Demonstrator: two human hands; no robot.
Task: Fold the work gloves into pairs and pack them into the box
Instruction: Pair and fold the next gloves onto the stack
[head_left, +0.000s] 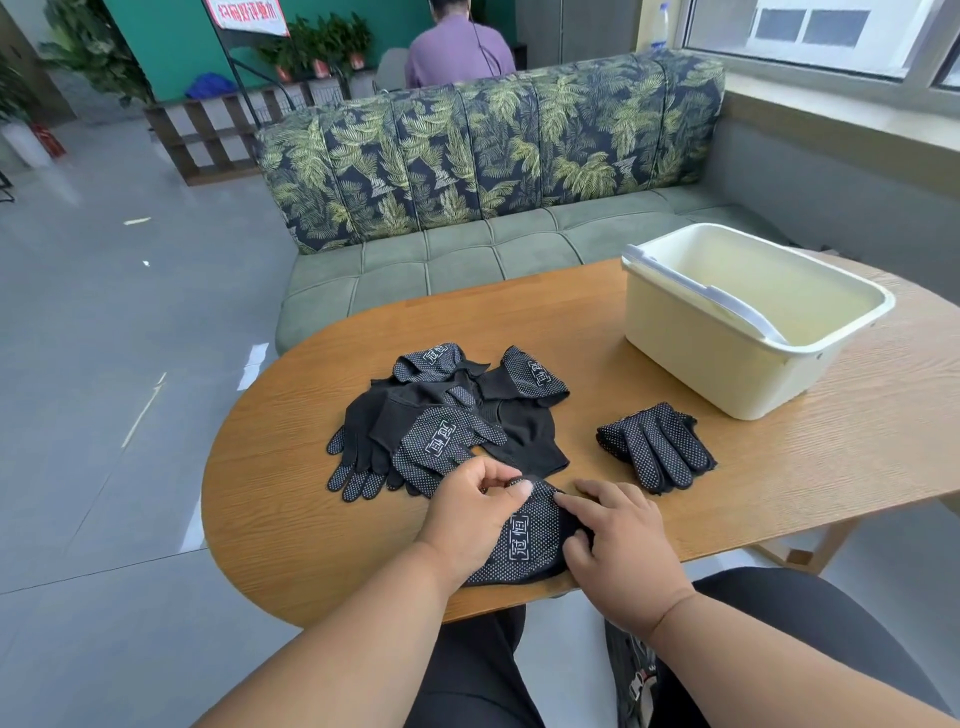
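Gloves are judged light, soft and floppy, with dotted palms that resist slipping; cuffs or a folded edge are best pinched. One glove (524, 535), low in the frame's centre, is pinched by the left hand (470, 512) and pressed by the right hand (621, 540). One loose pile (441, 415) and one folded pair (657, 447) lie on the counter (779, 467); single gloves cannot be counted. One box (748, 322) stands at the right.

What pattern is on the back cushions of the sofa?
The sofa back has green palm leaves on a dark ground, seen in the head view.
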